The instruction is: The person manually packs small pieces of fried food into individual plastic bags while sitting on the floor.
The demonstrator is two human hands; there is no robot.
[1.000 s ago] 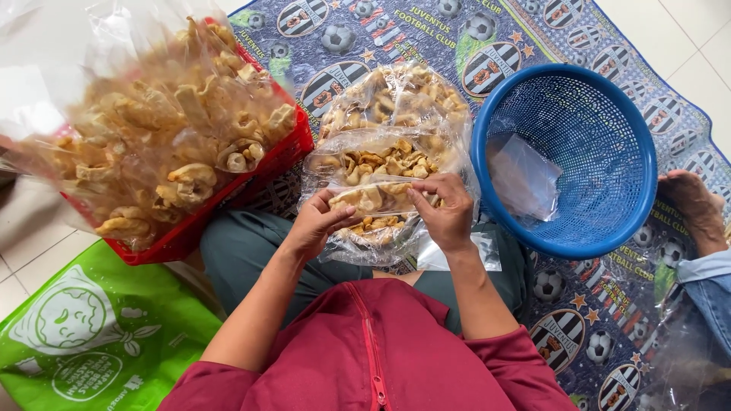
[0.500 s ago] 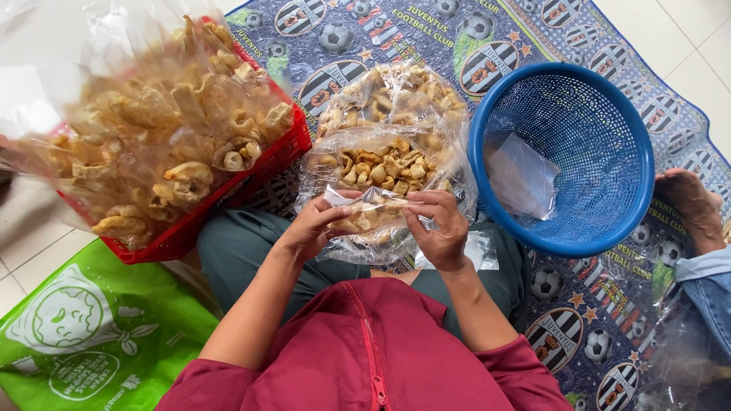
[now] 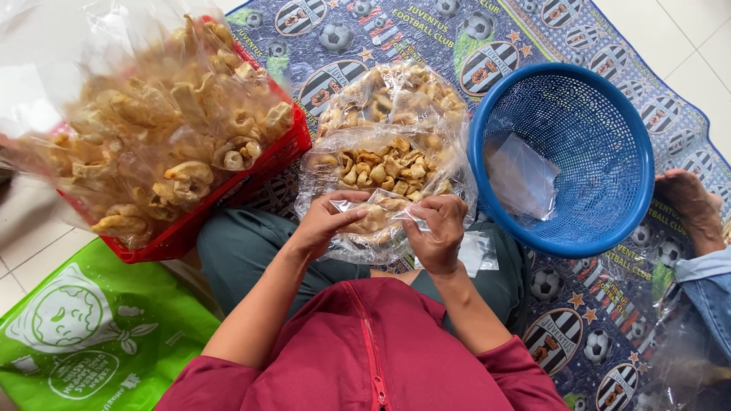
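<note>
My left hand (image 3: 324,223) and my right hand (image 3: 435,230) together pinch a small clear plastic bag (image 3: 375,214) with a few pale fried crackers in it, held over my lap. Just beyond my hands lies a large clear bag of crackers (image 3: 388,156), its mouth spread open. Further back is a second filled cracker bag (image 3: 396,91). Both hands grip the small bag's top edge, thumbs on top.
A red crate (image 3: 266,164) lined with plastic and heaped with crackers stands at the left. A blue mesh basket (image 3: 563,156) holding empty clear bags sits at the right. Another person's foot (image 3: 689,205) rests beside it. A green bag (image 3: 91,335) lies on the floor.
My hands have drawn back from the big open bag toward my lap, bringing the small bag with them and closing in on its top edge.
</note>
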